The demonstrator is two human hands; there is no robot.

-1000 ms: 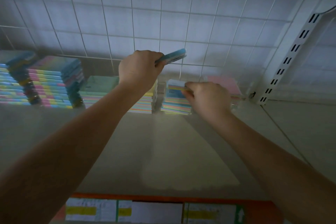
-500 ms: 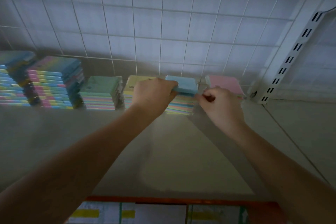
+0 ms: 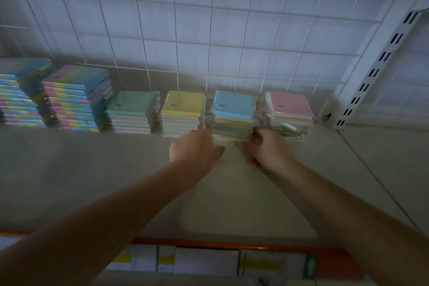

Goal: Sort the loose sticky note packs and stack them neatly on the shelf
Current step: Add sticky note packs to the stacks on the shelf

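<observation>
A pale shelf (image 3: 97,183) runs under a white wire-grid back panel (image 3: 209,30), with an orange price rail (image 3: 232,244) along its near edge and a slotted upright (image 3: 373,72) at the right.

Nearest the camera, two bare forearms reach in from below. The left hand (image 3: 193,146) lies with relaxed fingers at the left front corner of the blue-topped stack (image 3: 233,118); its fingertips look to be touching the stack's side, and it holds nothing. The right hand (image 3: 264,148) is at the stack's right front corner, fingers bent against the packs; it is blurred, so I cannot tell whether it pinches a pack or only presses the side.

A second ago the left hand held a blue pack up in the air above the row; half a second ago it was laying it down. Now that pack sits flat on top of the stack and the hand has let go. I judge this pack placed, and both hands squaring the pile.

Further back, the row stands against the grid: a pink-topped stack (image 3: 291,109) just beside the blue one, its lower packs skewed; a yellow-topped stack (image 3: 183,111); a green-topped stack (image 3: 133,111); and two taller striped stacks (image 3: 74,100) at the far left
</observation>
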